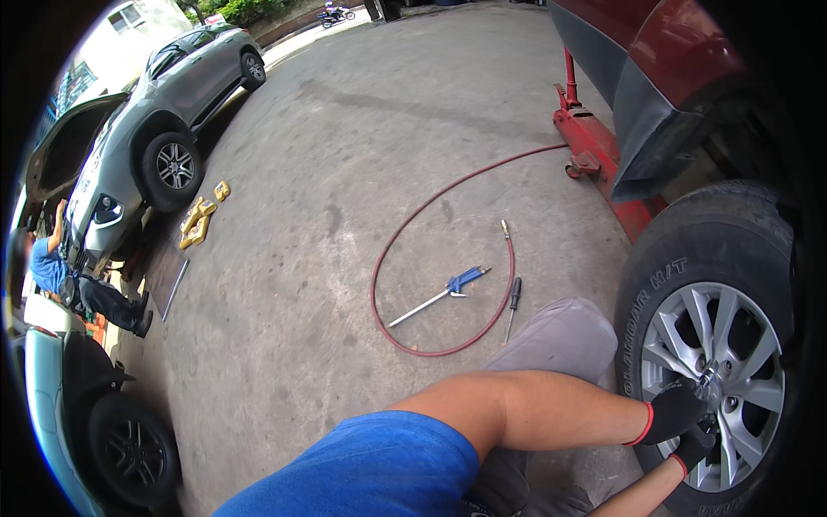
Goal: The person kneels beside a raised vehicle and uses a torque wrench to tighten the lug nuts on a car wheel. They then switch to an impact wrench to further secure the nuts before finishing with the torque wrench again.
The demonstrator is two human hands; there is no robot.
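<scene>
Both my hands wear black gloves with red cuffs and are at the hub of a silver alloy wheel (pixel 689 314) in a black tyre (pixel 642 284). My left hand (pixel 676 412) reaches across to the hub with fingers closed. Shiny metal shows at its fingertips, but the held part is mostly hidden. Just below it, my right hand (pixel 694 448) is bent in against the lower spokes, its fingers closed. Whatever it grips is hidden. Lug holes surround the hub.
A red floor jack (pixel 599 146) stands beside the dark red vehicle (pixel 698 43). On the concrete lie a red air hose (pixel 376 267), a blue blow gun (pixel 465 279) and a screwdriver (pixel 514 297). Yellow blocks (pixel 196 224) lie by a grey pickup (pixel 189 65), where another person (pixel 52 263) works.
</scene>
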